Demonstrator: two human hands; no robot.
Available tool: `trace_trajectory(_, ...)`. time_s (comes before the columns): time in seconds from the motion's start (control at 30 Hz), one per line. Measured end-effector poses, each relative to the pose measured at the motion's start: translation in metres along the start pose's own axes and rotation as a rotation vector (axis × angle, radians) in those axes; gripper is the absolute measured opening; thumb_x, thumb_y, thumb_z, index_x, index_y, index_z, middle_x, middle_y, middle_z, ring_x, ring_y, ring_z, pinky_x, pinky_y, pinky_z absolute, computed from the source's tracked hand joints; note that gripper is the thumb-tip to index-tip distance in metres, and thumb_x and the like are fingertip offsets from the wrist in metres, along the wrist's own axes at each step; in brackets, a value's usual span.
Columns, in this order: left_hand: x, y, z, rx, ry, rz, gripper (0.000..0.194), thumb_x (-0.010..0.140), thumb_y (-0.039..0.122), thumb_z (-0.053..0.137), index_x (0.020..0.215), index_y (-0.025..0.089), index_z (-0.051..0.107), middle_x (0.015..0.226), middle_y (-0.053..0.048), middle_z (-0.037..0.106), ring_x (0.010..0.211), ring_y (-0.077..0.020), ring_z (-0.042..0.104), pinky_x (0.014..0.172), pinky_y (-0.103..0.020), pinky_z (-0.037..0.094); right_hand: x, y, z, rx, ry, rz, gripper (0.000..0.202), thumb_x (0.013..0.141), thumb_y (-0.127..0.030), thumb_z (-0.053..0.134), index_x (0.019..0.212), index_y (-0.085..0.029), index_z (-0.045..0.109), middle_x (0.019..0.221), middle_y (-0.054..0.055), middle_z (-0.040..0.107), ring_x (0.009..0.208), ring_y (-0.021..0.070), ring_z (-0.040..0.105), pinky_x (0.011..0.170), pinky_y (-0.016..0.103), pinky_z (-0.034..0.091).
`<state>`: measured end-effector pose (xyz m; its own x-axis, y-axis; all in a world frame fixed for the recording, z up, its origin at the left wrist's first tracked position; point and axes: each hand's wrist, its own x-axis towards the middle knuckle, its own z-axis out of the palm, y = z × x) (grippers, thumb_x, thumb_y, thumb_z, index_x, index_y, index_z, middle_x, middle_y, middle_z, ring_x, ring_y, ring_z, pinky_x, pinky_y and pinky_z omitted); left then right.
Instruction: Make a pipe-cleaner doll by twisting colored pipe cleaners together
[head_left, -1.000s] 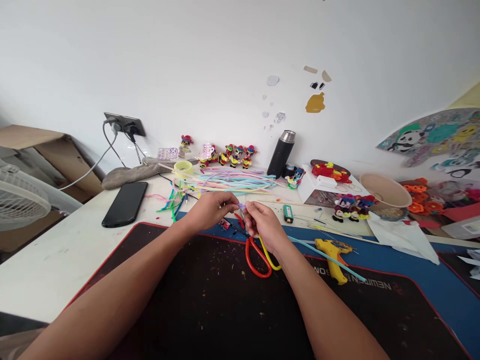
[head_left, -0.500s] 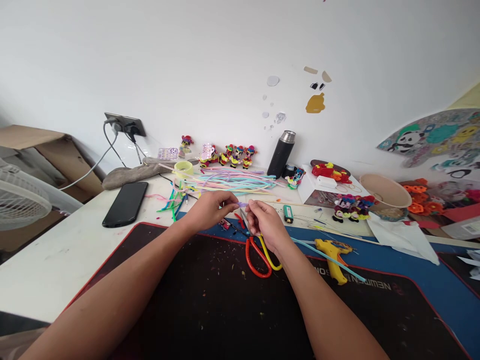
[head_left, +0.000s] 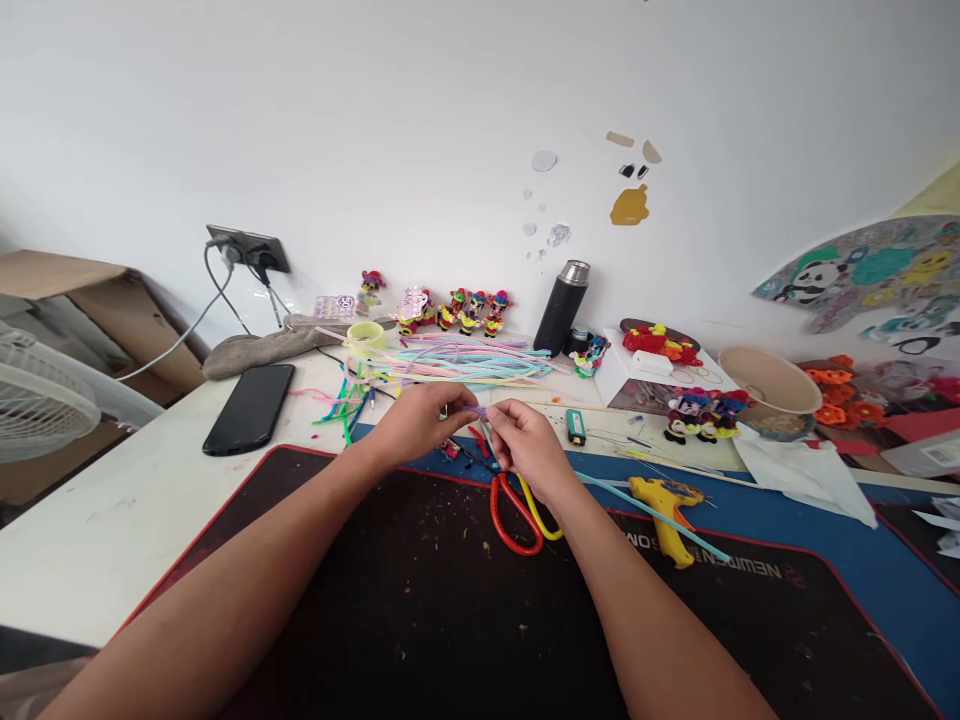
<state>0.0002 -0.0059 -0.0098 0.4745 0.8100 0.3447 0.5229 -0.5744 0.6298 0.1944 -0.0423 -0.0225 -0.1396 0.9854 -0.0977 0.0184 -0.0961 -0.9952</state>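
A small purple fuzzy piece (head_left: 477, 410) is pinched between the fingertips of both hands. My left hand (head_left: 427, 418) grips it from the left, and my right hand (head_left: 525, 440) from the right, with the fingertips nearly touching. Scissors with one red and one yellow handle (head_left: 517, 535) lie just below my right hand, their blades partly hidden by it. Behind the hands spreads a bundle of pastel fuzzy stems (head_left: 472, 360). A light blue stem (head_left: 637, 500) runs from beside my right wrist across a yellow glue gun (head_left: 670, 515).
A black phone (head_left: 250, 410) lies at the left beside a dark mat (head_left: 420, 620). Along the wall stand small colourful figures (head_left: 472, 312), a roll of tape (head_left: 366, 338) and a black flask (head_left: 562, 308). A bowl (head_left: 771, 382) sits at the right.
My right hand has shifted slightly left, closer to my left fingertips, and less of the purple piece shows between them.
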Motion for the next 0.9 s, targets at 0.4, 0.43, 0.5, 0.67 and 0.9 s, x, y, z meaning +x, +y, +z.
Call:
trace_trajectory(0.4, 0.006, -0.013, -0.018, 0.082, 0.076, -0.098, 0.025, 0.094, 0.041, 0.058, 0.098, 0.021, 0.073, 0.091, -0.003, 0.078, 0.081, -0.0197, 0.067, 0.074, -0.028, 0.046, 0.0, 0.0, 0.0, -0.06, 0.002, -0.039, 0.033, 0.087, -0.053, 0.066, 0.087, -0.02, 0.062, 0.055, -0.006, 0.054, 0.038, 0.0083, 0.044, 0.04, 0.021, 0.031)
trace_trajectory(0.43, 0.006, -0.016, -0.02, 0.09, 0.107, -0.138, 0.026, 0.094, 0.043, 0.058, 0.099, 0.021, 0.072, 0.091, -0.003, 0.078, 0.08, -0.0199, 0.067, 0.073, -0.028, 0.046, -0.001, -0.001, -0.001, -0.06, 0.004, -0.044, 0.033, 0.087, -0.053, 0.065, 0.088, -0.019, 0.062, 0.056, -0.006, 0.053, 0.039, 0.0085, 0.045, 0.04, 0.021, 0.031)
trace_trajectory(0.5, 0.006, -0.023, -0.023, 0.125, 0.116, -0.198, 0.027, 0.094, 0.044, 0.058, 0.101, 0.021, 0.069, 0.092, -0.004, 0.078, 0.081, -0.021, 0.068, 0.072, -0.029, 0.046, -0.001, -0.002, -0.001, -0.063, 0.003, -0.051, 0.033, 0.088, -0.052, 0.063, 0.089, -0.019, 0.062, 0.056, -0.006, 0.053, 0.039, 0.0085, 0.045, 0.04, 0.022, 0.032)
trace_trajectory(0.67, 0.005, -0.035, -0.016, 0.289, -0.082, -0.13, 0.022, 0.093, 0.041, 0.058, 0.094, 0.022, 0.069, 0.092, -0.004, 0.075, 0.084, -0.0231, 0.066, 0.073, -0.031, 0.045, -0.001, -0.001, 0.0, -0.09, -0.004, -0.067, 0.031, 0.09, -0.051, 0.062, 0.087, -0.02, 0.061, 0.056, -0.006, 0.053, 0.039, 0.0085, 0.044, 0.041, 0.022, 0.032)
trace_trajectory(0.9, 0.003, -0.046, -0.006, 0.407, -0.209, -0.053, 0.016, 0.089, 0.032, 0.061, 0.092, 0.02, 0.072, 0.091, -0.007, 0.07, 0.094, -0.0264, 0.062, 0.082, -0.036, 0.046, -0.002, -0.002, 0.002, -0.152, -0.005, -0.08, 0.028, 0.092, -0.048, 0.059, 0.086, -0.02, 0.059, 0.055, -0.007, 0.053, 0.039, 0.0092, 0.045, 0.043, 0.023, 0.035)
